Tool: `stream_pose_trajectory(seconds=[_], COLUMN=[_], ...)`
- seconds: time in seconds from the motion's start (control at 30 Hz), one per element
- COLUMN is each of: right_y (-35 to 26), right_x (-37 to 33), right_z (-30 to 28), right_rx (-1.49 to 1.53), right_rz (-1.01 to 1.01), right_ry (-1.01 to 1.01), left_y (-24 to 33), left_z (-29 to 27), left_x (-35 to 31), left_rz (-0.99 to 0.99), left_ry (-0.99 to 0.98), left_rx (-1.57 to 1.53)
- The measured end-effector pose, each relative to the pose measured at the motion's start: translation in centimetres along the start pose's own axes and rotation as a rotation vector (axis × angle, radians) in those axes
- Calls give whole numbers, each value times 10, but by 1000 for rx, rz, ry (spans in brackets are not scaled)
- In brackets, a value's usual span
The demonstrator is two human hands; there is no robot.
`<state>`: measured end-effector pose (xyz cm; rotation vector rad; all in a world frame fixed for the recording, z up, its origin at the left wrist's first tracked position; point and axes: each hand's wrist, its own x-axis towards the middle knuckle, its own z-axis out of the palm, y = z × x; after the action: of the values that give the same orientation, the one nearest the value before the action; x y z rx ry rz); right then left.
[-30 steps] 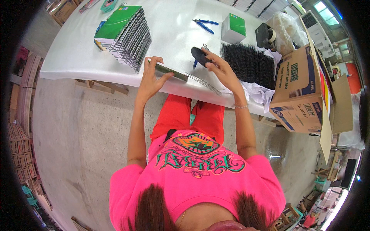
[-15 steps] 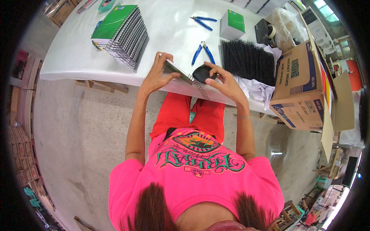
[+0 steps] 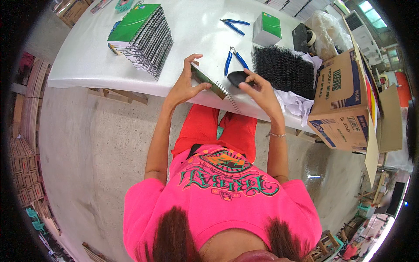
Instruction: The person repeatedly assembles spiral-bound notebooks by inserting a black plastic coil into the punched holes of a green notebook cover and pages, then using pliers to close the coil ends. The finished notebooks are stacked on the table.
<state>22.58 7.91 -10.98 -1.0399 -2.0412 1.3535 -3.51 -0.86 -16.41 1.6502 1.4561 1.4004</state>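
Note:
My left hand grips a small notebook tilted on its edge over the table's near edge, thumb on the near face, fingers behind. A thin dark wire coil runs along the notebook's right end, with its loose tail hanging toward my lap. In my right hand is a rounded black pad, pinched between thumb and fingers beside the coil. Whether the pad touches the coil I cannot tell. Just beyond lie blue-handled cutters, jaws pointing away.
A stack of green coil-bound notebooks stands at the left of the white table. Farther back are a second pair of cutters and a green-topped block of notebooks. Black coils and a cardboard box fill the right.
The coil now shows more loops along the notebook's edge, and its free tail looks shorter. The black pad has shifted slightly away from the notebook. The view has moved a little.

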Motion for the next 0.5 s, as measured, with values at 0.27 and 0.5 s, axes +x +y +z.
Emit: stream_pose_trajectory(seconds=[0.27, 0.5], right_y=[-7, -30], right_x=[-10, -13], right_z=[-5, 1], right_rx=[567, 341], right_rz=[23, -12], right_ry=[-220, -269], left_y=[-5, -4], left_z=[4, 6], left_x=[4, -2], left_rz=[-26, -55], left_ry=[13, -35], left_rx=[-92, -142])
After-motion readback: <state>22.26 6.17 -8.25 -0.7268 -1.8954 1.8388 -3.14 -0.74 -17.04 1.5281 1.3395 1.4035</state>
